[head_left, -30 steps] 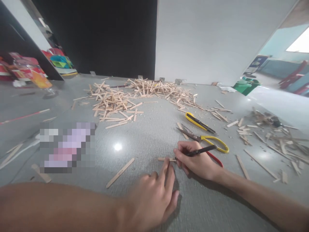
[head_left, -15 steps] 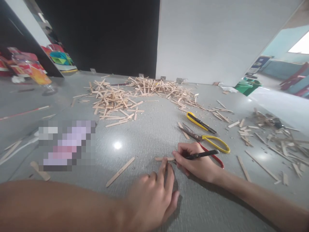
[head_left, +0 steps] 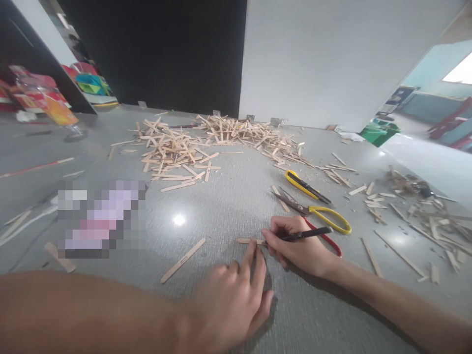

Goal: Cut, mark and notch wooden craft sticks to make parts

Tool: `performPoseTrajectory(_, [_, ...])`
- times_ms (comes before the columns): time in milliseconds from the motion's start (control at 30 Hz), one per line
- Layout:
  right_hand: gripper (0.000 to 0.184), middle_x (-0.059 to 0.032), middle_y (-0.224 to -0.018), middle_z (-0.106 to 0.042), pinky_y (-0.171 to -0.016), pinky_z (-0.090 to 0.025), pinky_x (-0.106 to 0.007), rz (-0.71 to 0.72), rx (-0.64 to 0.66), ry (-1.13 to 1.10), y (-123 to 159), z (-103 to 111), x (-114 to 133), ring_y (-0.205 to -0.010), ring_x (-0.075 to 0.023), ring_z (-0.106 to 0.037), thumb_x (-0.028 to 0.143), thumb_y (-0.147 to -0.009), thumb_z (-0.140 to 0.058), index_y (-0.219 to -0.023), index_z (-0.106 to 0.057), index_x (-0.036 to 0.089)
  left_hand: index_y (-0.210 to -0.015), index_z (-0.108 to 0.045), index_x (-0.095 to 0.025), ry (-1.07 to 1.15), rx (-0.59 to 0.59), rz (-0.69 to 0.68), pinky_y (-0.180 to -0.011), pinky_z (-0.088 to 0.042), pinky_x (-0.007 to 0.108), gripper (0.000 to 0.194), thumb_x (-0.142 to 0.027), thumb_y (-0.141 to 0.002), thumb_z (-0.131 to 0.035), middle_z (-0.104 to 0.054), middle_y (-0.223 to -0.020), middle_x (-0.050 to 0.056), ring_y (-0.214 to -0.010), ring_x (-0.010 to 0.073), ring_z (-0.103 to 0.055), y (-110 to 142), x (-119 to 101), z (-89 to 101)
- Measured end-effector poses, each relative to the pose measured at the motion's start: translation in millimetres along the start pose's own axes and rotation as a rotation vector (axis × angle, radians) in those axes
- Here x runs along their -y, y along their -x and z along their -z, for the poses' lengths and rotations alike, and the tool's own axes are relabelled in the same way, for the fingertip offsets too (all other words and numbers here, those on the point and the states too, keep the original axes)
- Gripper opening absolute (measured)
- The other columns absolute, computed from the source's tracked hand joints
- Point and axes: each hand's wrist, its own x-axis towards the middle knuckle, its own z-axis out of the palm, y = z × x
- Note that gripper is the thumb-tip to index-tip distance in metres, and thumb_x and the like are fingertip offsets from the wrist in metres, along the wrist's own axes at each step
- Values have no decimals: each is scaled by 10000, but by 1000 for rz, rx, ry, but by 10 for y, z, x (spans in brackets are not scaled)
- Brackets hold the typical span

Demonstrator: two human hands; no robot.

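A wooden craft stick [head_left: 246, 241] lies flat on the grey table, its right part hidden behind my fingers. With outstretched fingertips my left hand [head_left: 236, 295] presses it down, the other fingers spread over the tabletop. My right hand [head_left: 295, 243] pinches a black pen [head_left: 309, 234], its tip down at the stick, though my fingers hide the exact contact. To the left, another craft stick [head_left: 183, 260] bears a small drawn rectangle. Just beyond my right hand lie scissors [head_left: 330, 215] with one yellow and one red handle, their blades over a stick.
A yellow and black utility knife [head_left: 306, 187] lies behind the scissors. Heaps of craft sticks [head_left: 173, 147] spread along the back by a black and white panel [head_left: 295, 64]. Cut pieces [head_left: 376, 201] litter the right side. A blurred-out flat object [head_left: 106, 216] and a bottle [head_left: 55, 105] are at left.
Both hands stay nearly in place over the stick, with the pen still in my right hand. The view has shifted very slightly.
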Motion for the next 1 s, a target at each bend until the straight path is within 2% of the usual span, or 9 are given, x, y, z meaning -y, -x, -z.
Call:
performPoseTrajectory(200, [372,53,-474,-556,-360,-347,-210,-2,-2,-13,-24,-11,-14,-339,-97,-501,368,-978,-591,-652,-474,232,-1376,-602,47,-13,-1,-15,-505,-638,388,556,-335,-986,-499,-603,-1369,346,-687,294,-776,-8,5,21])
performPoseTrajectory(700, [375,54,-473,-557,-355,-338,-212,-5,-4,-9,-34,-14,-36,-334,-94,-495,368,-981,-584,-648,-473,234,-1402,-570,61,-15,58,-27,-528,-644,383,565,-324,-998,-481,-610,-1345,359,-730,311,-786,-21,-2,68])
performPoseTrajectory(1000, [380,51,-477,-555,-349,-328,-210,-11,-13,-17,-26,-22,-14,-333,-94,-489,384,-972,-594,-646,-470,233,-1402,-564,67,6,48,-17,-536,-647,404,569,-325,-995,-493,-626,-1325,364,-732,321,-782,-13,-4,45])
